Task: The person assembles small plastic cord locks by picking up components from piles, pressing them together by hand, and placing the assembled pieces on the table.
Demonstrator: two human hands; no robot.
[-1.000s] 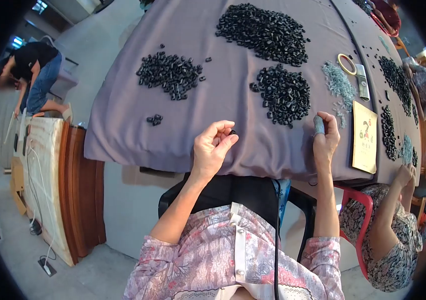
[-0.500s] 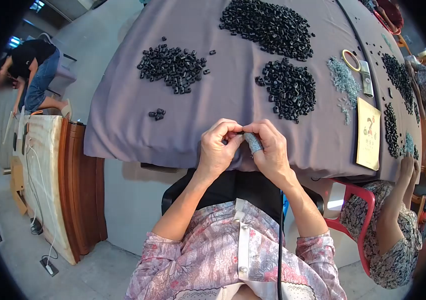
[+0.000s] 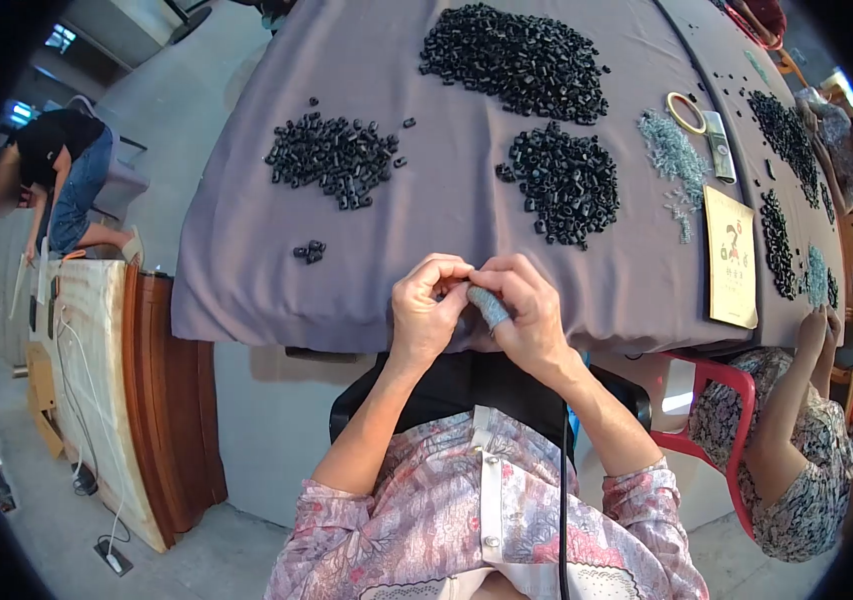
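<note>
My left hand (image 3: 427,308) and my right hand (image 3: 527,312) meet at the near edge of the cloth-covered table, fingertips touching. Both are closed in a pinch, and whatever lies between the fingers is hidden by them. A grey-blue finger cover (image 3: 488,306) wraps the thumb of my right hand. Ahead and to the right is a pile of small black parts (image 3: 565,185). To the left lie a looser pile of the same black parts (image 3: 332,158) and a little cluster of several black parts (image 3: 310,251).
A large heap of black parts (image 3: 512,60) lies farther back. On the right are small clear pieces (image 3: 675,155), a tape roll (image 3: 687,113), and a yellowish booklet (image 3: 730,257). A co-worker's hands (image 3: 817,325) work beyond it. Another person (image 3: 72,165) bends over at far left.
My hands stay pinched together, shifting slightly left and down in view. The dark bit seen at the fingertips before is now hidden. The whole scene has shifted a little with my head.
</note>
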